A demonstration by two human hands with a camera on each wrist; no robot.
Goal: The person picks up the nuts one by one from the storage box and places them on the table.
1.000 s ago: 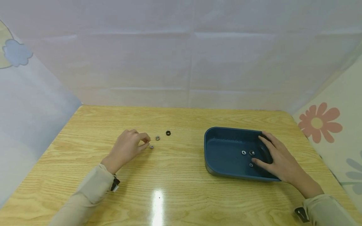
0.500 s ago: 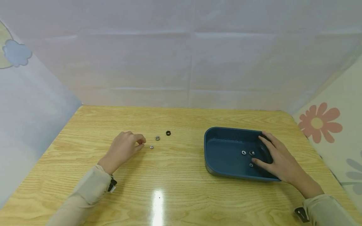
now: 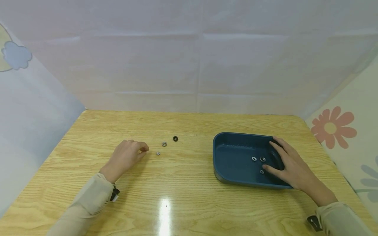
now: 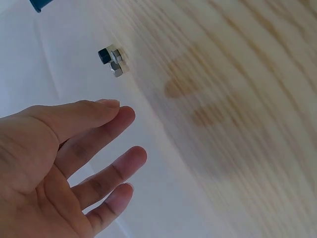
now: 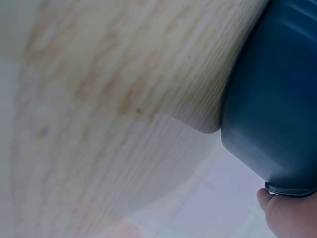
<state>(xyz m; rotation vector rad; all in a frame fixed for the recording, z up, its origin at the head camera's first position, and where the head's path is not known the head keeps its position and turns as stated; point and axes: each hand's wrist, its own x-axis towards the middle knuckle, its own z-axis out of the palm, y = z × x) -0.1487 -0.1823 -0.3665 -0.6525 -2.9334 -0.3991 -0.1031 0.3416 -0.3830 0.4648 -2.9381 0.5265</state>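
Note:
My left hand [image 3: 125, 158] hovers over the left part of the table, its thumb and forefinger tips together with nothing visible between them. In the left wrist view its other fingers [image 4: 131, 161] are loosely bent. Just to its right lie a small silver nut [image 3: 158, 153], a larger silver nut [image 3: 164, 144] and a black nut [image 3: 175, 139]. My right hand [image 3: 290, 168] grips the right end of a dark blue tray [image 3: 217, 164], thumb over the rim inside. Three small metal pieces lie in the tray: a white-silver ring [image 3: 254, 159], a nut [image 3: 262, 159] and a smaller one [image 3: 262, 171].
A wooden table [image 3: 189, 203] carries everything, with a bright reflection near its front. A pale sheet [image 3: 177, 65] hangs behind the table's back edge, and printed sheets flank both sides. The tray's outer wall [image 5: 267, 124] fills the right side of the right wrist view.
My left hand has drawn back to the left, away from the small silver nut, which stays on the table. The right hand and tray hold still.

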